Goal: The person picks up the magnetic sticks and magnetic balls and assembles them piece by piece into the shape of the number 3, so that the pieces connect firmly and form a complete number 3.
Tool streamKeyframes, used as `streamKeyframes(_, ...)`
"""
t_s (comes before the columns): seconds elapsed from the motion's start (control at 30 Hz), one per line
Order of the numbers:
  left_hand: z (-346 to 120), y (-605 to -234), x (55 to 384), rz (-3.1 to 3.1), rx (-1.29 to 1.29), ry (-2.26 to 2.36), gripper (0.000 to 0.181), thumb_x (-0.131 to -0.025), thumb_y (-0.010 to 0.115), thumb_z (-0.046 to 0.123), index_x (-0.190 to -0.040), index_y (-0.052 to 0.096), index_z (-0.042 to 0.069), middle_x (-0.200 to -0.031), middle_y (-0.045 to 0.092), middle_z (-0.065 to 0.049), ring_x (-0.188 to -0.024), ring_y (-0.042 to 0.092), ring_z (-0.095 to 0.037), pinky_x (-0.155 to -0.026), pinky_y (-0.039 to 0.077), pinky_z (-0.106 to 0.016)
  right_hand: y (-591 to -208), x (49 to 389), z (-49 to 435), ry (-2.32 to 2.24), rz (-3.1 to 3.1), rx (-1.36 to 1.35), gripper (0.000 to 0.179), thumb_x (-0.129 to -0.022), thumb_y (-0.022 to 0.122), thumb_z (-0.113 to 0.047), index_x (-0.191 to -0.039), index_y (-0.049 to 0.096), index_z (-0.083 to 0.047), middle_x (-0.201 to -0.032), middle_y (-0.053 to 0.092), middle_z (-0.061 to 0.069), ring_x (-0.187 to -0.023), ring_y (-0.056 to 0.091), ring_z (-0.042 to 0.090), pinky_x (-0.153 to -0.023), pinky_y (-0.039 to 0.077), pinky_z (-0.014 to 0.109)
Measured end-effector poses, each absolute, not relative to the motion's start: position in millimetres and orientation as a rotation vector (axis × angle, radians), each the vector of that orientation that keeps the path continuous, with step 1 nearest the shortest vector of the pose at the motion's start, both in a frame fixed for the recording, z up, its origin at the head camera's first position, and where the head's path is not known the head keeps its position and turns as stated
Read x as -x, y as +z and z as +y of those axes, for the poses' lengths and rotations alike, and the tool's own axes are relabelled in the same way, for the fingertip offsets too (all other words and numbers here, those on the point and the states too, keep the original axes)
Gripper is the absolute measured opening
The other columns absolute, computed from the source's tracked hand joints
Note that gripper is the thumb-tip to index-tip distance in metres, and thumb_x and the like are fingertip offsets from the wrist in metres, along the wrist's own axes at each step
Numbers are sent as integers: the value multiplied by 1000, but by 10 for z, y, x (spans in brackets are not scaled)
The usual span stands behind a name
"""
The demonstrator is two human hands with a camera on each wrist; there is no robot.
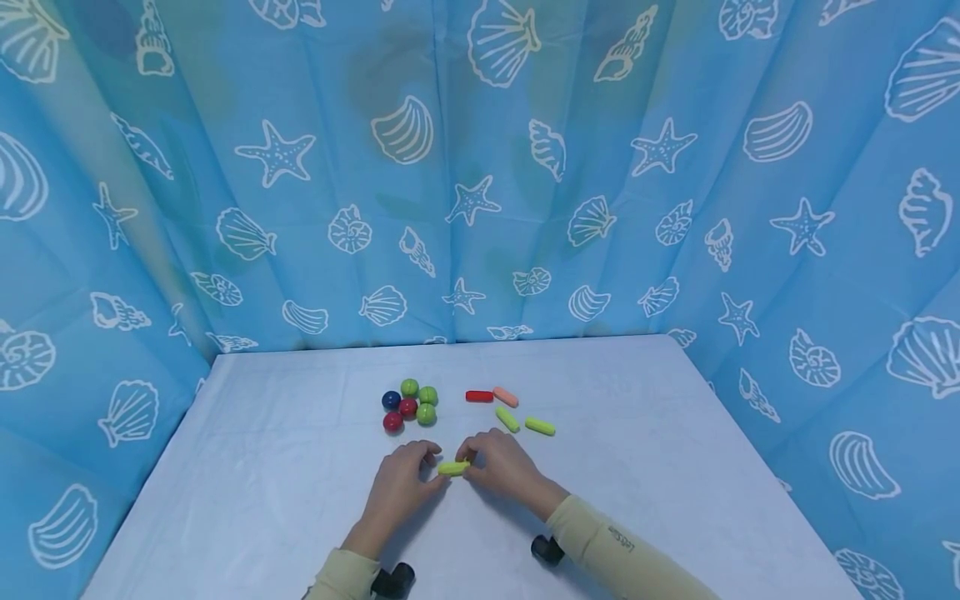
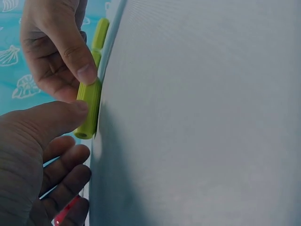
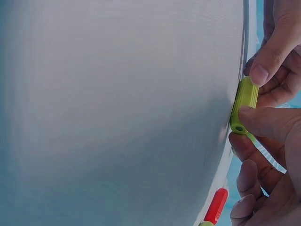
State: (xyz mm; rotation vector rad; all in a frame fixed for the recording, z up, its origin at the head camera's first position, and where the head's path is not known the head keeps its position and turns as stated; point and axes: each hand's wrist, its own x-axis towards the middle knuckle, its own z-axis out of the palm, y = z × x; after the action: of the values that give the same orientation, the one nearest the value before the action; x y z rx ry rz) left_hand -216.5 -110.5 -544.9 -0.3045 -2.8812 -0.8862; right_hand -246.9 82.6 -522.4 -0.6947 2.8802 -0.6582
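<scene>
Both hands meet at a yellow-green ribbed stick (image 1: 453, 468) with a small hole in its end, low over the front middle of the table. My left hand (image 1: 405, 483) has its thumb on the stick's left part, the lower fingers loosely bent. From the other side my right hand (image 1: 506, 467) pinches the right end between thumb and forefinger. In the left wrist view the left thumb lies along the stick (image 2: 89, 108), with the right thumb just beyond. The right wrist view shows the hole in the stick (image 3: 242, 106) below the right thumb.
Beyond the hands lie a red stick (image 1: 479, 397), a salmon stick (image 1: 506, 397) and two yellow-green sticks (image 1: 540, 427). Left of them cluster several green balls (image 1: 426, 414), two red balls (image 1: 393, 422) and a dark blue ball (image 1: 392, 400). A shell-patterned curtain (image 1: 465, 250) borders the white table (image 1: 637, 467).
</scene>
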Motion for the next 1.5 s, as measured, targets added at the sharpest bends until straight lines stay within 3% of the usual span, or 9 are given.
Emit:
streamKeyframes(0.3, -1148, -5486, 2149, -2864, 316, -982, 23, -83, 84, 21, -104, 72, 17, -89, 66, 8, -86, 60, -11, -82, 53, -38, -5231, 2436, 812, -688, 2869, 713, 19, -86, 82, -20, -104, 75, -24, -88, 65, -17, -87, 54, 6, -82, 48, 31)
streamKeyframes(0.7, -1182, -5497, 2157, -2855, 317, -1053, 17, -85, 82, 19, -99, 73, 21, -89, 67, 11, -87, 59, -11, -84, 51, -39, -5226, 2435, 811, -742, 2825, 679, 18, -86, 82, -21, -103, 74, -25, -89, 65, -15, -86, 55, 7, -82, 51, 31)
streamKeyframes(1.07, -1181, -5474, 2142, -2827, 316, -1065, 15, -84, 83, 18, -96, 73, 21, -88, 68, 11, -84, 58, -9, -80, 50, -35, -5218, 2556, 820, -898, 2784, 587, 12, -95, 72, -28, -106, 72, -23, -94, 65, -12, -85, 57, 8, -79, 52, 29)
streamKeyframes(1.5, -1152, -5474, 2167, -2824, 321, -1079, 16, -84, 84, 17, -96, 74, 20, -91, 70, 9, -86, 59, -11, -82, 51, -37, -5219, 2954, 713, -1022, 2778, 617, 33, -94, 74, -23, -125, 66, -16, -108, 69, -4, -100, 64, 13, -88, 55, 32)
